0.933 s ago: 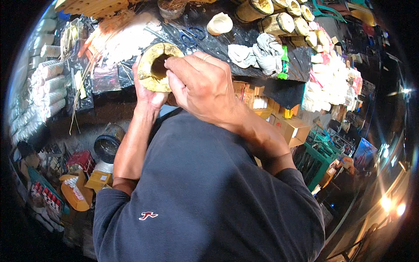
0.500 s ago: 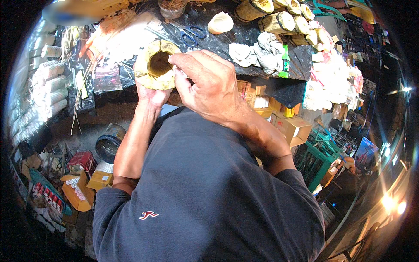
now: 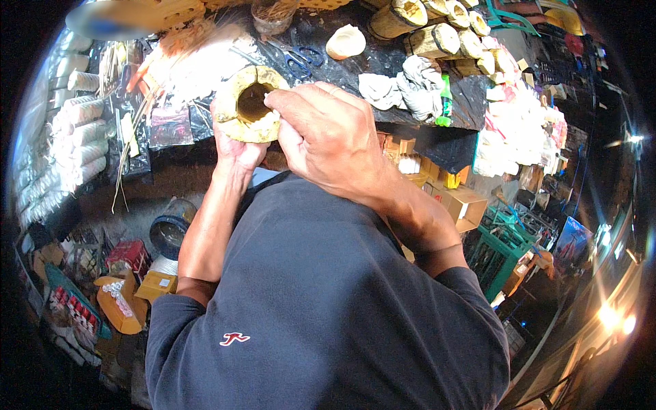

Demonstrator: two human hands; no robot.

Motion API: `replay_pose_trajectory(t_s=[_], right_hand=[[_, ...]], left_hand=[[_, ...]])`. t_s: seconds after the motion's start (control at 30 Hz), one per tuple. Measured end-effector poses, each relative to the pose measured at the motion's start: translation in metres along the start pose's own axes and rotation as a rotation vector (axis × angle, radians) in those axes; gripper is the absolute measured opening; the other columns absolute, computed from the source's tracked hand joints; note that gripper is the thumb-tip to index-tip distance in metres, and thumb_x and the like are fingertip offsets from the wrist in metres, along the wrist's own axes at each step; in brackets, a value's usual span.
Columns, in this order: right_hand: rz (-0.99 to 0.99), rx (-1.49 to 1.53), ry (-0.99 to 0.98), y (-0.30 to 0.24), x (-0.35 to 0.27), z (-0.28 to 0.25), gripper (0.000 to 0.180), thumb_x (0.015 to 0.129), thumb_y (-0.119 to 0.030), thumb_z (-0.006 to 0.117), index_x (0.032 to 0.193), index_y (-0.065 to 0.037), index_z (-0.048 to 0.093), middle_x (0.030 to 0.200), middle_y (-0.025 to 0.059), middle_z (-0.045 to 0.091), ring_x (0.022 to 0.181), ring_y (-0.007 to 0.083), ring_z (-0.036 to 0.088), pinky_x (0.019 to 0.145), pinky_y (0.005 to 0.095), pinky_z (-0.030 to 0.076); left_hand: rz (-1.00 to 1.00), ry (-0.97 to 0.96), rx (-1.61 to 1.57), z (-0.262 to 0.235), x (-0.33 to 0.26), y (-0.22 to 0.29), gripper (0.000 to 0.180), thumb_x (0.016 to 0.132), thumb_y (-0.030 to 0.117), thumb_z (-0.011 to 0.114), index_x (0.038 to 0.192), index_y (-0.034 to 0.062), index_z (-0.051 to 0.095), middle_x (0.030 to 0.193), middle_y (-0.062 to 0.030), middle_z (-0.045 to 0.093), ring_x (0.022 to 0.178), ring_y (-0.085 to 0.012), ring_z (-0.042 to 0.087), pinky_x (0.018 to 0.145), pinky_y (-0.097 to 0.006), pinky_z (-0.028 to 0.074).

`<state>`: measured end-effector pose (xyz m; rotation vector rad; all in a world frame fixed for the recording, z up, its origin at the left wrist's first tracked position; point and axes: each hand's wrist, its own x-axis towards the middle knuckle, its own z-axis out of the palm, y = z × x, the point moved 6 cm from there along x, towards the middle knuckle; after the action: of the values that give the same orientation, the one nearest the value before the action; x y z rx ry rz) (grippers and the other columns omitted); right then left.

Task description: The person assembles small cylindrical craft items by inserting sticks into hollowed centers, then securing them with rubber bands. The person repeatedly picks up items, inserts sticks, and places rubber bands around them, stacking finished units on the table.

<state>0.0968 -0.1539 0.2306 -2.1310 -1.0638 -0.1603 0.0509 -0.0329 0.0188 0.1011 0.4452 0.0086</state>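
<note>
A short, hollow bamboo section (image 3: 251, 104) with a thick yellowish wall and a dark bore is held up in front of me, its open end facing the camera. My left hand (image 3: 236, 147) grips it from below and behind. My right hand (image 3: 328, 137) presses on its right rim, fingertips curled at the edge of the opening. Both forearms rise from my dark grey shirt.
A dark worktable (image 3: 410, 102) lies behind, with blue-handled scissors (image 3: 297, 58), crumpled grey cloths (image 3: 403, 85), a green bottle (image 3: 445, 102), a pale round piece (image 3: 345, 42) and several cut bamboo sections (image 3: 437, 34). White rolls (image 3: 75, 130) stack at left; cardboard boxes (image 3: 458, 201) and a green crate (image 3: 502, 249) stand at right.
The bamboo section has turned slightly and shifted a little up and left. My right hand has slid along its right rim, fingertips now at the opening's edge.
</note>
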Motion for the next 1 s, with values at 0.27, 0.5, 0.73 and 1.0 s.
replay_pose_trajectory(t_s=[0.27,0.5,0.73,1.0], right_hand=[[-0.089,-0.085,0.059,0.002,0.002,0.006,0.016,0.081,-0.014,0.071,0.095,-0.008,0.066,0.087,0.0086,0.066,0.077,0.0286,0.068,0.069,0.0424,0.057],[-0.07,-0.113,-0.015,0.003,0.005,0.011,0.016,0.081,-0.018,0.072,0.093,-0.009,0.066,0.08,0.0079,0.068,0.076,0.0287,0.069,0.068,0.0424,0.058],[0.147,-0.009,-0.072,0.031,0.002,0.015,0.016,0.085,-0.009,0.071,0.101,-0.007,0.074,0.087,0.0135,0.075,0.076,0.0325,0.074,0.07,0.0434,0.06],[0.69,0.077,0.043,0.1,-0.073,0.029,0.016,0.091,-0.001,0.079,0.108,0.001,0.079,0.099,0.0052,0.08,0.092,0.0114,0.072,0.086,0.0296,0.057]], left_hand=[[0.012,-0.004,-0.005,0.006,0.001,-0.002,0.048,0.107,0.046,0.054,0.132,0.008,0.068,0.127,-0.0089,0.075,0.116,-0.0257,0.072,0.105,-0.044,0.059],[-0.004,-0.05,0.023,0.005,0.006,-0.002,0.055,0.109,0.052,0.049,0.136,0.0073,0.066,0.132,-0.01,0.073,0.121,-0.0273,0.07,0.11,-0.046,0.055],[0.035,0.126,0.196,0.022,0.002,0.0,0.066,0.11,0.06,0.044,0.146,0.0061,0.059,0.144,-0.0126,0.067,0.132,-0.0291,0.065,0.119,-0.049,0.049],[0.482,0.141,0.489,0.017,-0.001,0.019,0.062,0.103,0.036,0.074,0.146,0.0063,0.04,0.133,-0.0103,0.059,0.119,-0.0208,0.064,0.107,-0.041,0.054]])
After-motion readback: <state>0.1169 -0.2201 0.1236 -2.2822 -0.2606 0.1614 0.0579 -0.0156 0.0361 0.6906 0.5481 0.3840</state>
